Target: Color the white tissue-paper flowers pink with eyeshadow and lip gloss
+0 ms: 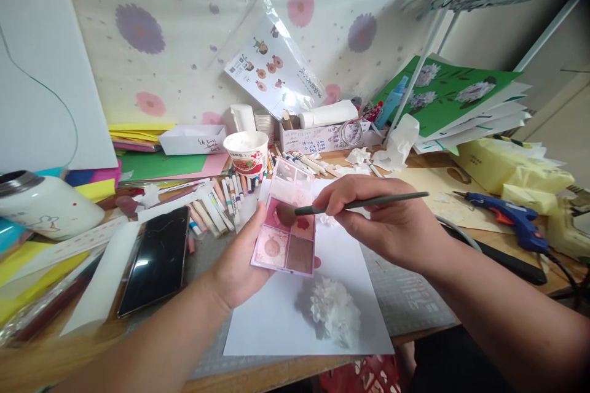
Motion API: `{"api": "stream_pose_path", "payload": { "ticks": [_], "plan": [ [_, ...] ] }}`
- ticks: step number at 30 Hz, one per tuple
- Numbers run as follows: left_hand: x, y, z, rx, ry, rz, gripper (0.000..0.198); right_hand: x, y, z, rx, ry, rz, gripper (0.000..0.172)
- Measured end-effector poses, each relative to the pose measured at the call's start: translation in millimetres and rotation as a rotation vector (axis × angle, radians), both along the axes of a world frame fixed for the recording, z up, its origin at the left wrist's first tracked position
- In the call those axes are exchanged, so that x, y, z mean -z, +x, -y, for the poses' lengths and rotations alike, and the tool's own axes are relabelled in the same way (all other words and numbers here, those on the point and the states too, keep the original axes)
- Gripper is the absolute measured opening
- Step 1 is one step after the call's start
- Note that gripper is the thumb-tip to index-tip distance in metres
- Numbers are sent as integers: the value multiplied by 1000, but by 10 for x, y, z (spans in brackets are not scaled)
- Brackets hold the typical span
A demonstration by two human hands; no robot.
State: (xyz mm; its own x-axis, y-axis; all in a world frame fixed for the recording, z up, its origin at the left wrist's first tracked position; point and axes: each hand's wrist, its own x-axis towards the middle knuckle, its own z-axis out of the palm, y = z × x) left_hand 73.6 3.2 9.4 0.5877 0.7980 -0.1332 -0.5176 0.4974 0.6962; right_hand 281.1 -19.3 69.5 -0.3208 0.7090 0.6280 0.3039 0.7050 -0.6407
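Observation:
My left hand holds an open makeup palette with its pans facing up and its clear lid raised at the far side. Fingers of my right hand pinch the dark handle of a makeup brush. The brush's bristles rest at the upper pans of pink and red powder; whether they press on the powder I cannot tell. Below the palette a white crumpled paper flower lies on a white sheet of paper.
A black phone and a white bottle lie left. Several markers and a paper cup stand behind the palette. To the right are a blue glue gun and yellow tissue packs.

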Motion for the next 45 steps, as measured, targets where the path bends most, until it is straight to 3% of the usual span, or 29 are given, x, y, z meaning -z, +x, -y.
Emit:
{"api": "stream_pose_path", "payload": {
  "ticks": [8,14,18,21,24,27,29,32,37,40,42,45],
  "plan": [
    [30,5,-34,-35,-30,-34,59,60,-39,13,-74,-57,-14,20],
    [-41,-59,-140,-171,6,-92,57,71,153,-68,71,-212,-198,12],
    [-72,-149,-259,-343,56,-135,47,156,145,-107,197,-327,97,12],
    [-86,-181,-304,-396,88,-150,49,198,82,-113,225,-242,307,15],
    [-104,-177,-299,-400,103,-167,51,185,54,-98,260,-203,315,15],
    [-122,-159,-276,-398,100,-188,53,188,48,-82,181,-268,307,11],
    [-131,-148,-264,-397,96,-197,52,214,36,-84,144,-196,336,10],
    [-143,-137,-255,-393,93,-197,52,240,0,-99,210,-109,355,7],
    [-142,-141,-258,-378,104,-182,52,221,-81,-129,143,-173,335,5],
    [-130,-152,-267,-375,112,-173,52,212,-82,-153,236,-98,347,7],
    [-125,-157,-271,-372,119,-169,50,209,-53,-163,312,-132,315,6],
    [-128,-157,-275,-376,126,-166,51,215,-8,-159,298,-187,303,4]
  ]
}}
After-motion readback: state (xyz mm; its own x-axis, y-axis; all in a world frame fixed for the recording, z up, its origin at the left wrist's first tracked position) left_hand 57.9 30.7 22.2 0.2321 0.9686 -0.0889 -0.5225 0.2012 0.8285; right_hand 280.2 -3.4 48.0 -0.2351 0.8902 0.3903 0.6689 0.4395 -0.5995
